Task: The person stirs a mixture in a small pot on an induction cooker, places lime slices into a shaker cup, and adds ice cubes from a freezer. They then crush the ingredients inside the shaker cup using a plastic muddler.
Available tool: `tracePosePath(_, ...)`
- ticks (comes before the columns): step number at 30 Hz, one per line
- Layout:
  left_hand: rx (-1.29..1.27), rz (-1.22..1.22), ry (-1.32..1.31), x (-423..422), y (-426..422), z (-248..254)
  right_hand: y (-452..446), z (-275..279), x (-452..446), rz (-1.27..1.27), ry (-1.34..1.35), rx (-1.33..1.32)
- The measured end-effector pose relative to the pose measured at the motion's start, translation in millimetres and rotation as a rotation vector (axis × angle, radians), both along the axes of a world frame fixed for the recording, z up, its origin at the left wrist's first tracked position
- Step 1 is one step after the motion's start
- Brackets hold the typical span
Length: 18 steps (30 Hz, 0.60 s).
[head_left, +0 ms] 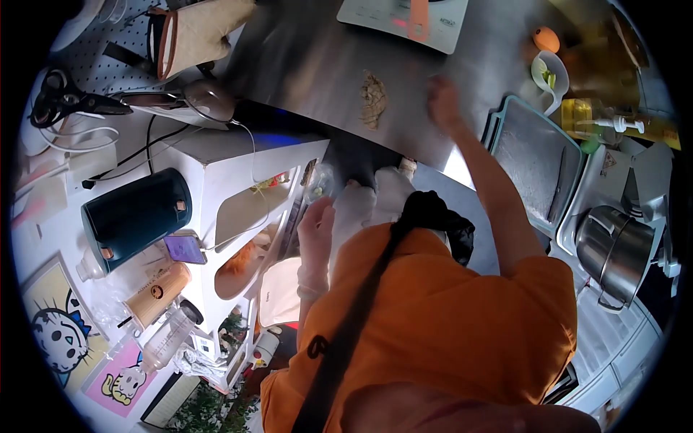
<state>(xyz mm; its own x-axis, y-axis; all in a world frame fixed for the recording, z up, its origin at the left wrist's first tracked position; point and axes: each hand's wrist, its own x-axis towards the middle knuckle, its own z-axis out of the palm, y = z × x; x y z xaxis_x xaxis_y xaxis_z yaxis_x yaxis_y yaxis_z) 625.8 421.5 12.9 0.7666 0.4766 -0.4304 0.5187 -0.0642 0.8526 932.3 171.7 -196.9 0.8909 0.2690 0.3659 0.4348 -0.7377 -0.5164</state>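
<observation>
My right hand (442,102) is over the steel counter (325,79), a short way right of a knobbly, pale-brown piece that looks like ginger root (373,99). There is a gap between the hand and that piece. Motion smears the right fingers, so their grip is not clear. Low by my body, beside the white shelf unit, hangs my left hand (315,224). Its fingers are loosely bent, and nothing shows in them. At the counter's far side lies a white scale or hot plate (440,25) with an orange-pink handle across it.
To the right are an egg (546,39), a white bowl with green pieces (550,76), a cutting board (530,155) bearing a knife (557,184), and a steel pot (612,245). Scissors (68,101), an oven mitt (198,36), a phone (185,249) and cables are at left.
</observation>
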Motion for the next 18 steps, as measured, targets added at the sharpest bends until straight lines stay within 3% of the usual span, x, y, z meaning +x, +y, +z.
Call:
tracePosePath(2, 0.019, -0.034, 0.011, 4.1, -6.2, 4.9, 26.6, 15.9, -45.0, 0.311, 0.053, -0.076)
tracePosePath(3, 0.036, -0.059, 0.015, 6.5, -7.6, 6.7, 23.1, 17.7, -51.2, 0.31, 0.051, -0.073)
tracePosePath(5, 0.03, -0.041, -0.004, 6.7, -9.4, 5.9, 9.5, 19.1, -55.1, 0.644, 0.155, 0.056)
tracePosePath(7, 0.03, 0.003, -0.029, 3.6, -9.4, 4.0, -38.5, 31.1, -24.0, 0.435, 0.086, -0.206)
tracePosePath(8, 0.046, 0.017, -0.042, 1.4, -8.6, 2.9, -65.2, 35.7, -3.9, 0.185, 0.14, -0.204)
tracePosePath(9, 0.061, 0.031, -0.053, -1.6, -8.1, 2.0, -93.3, 34.3, 17.2, -0.068, 0.502, 0.019)
tracePosePath(11, 0.079, 0.054, -0.048, -5.4, -8.1, 1.1, -98.4, 71.6, 11.5, -0.142, 0.242, -0.137)
tracePosePath(13, 0.092, 0.079, -0.051, -5.6, -9.6, 0.2, -86.6, 35.3, -14.0, 0.018, 0.21, -0.264)
tracePosePath(15, 0.05, 0.105, -0.035, -7.4, -13.6, -0.7, -24.8, 50.3, -64.0, 0.182, 0.154, -0.106)
tracePosePath(17, 0.022, 0.159, -0.061, -6.2, -16.2, 1.4, 35.7, 59.1, -85.3, 0.153, 0.275, 0.166)
tracePosePath(18, 0.053, 0.11, -0.042, -5.3, -16.4, 6.5, 58.3, 60.2, -84.3, 0.177, 0.272, 0.166)
